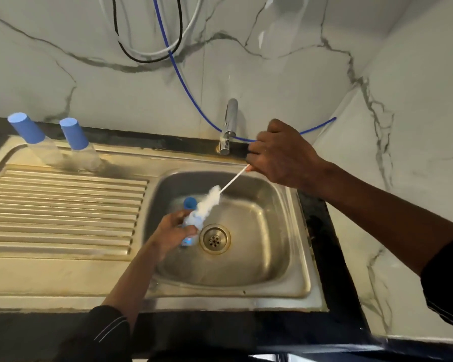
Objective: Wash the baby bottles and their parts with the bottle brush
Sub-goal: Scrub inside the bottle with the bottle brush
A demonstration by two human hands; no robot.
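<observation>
Nearest, just left of the frame's centre, the left hand (169,232) curls round a clear baby bottle (192,225), held tilted over the sink (305,259) basin just beside the drain (215,239). The bottle is blurred and pale, with blue showing (a blue piece sits at its far end, attached or not I cannot tell). Up and right, the bottle brush (210,199) lays its fluffy white head against the bottle, its thin handle pinched by the right hand (280,158) near the tap (229,126). Farthest, at upper left, a blue-capped bottle (28,131) and a second capped bottle (75,137) stand on the sink's back ledge.
</observation>
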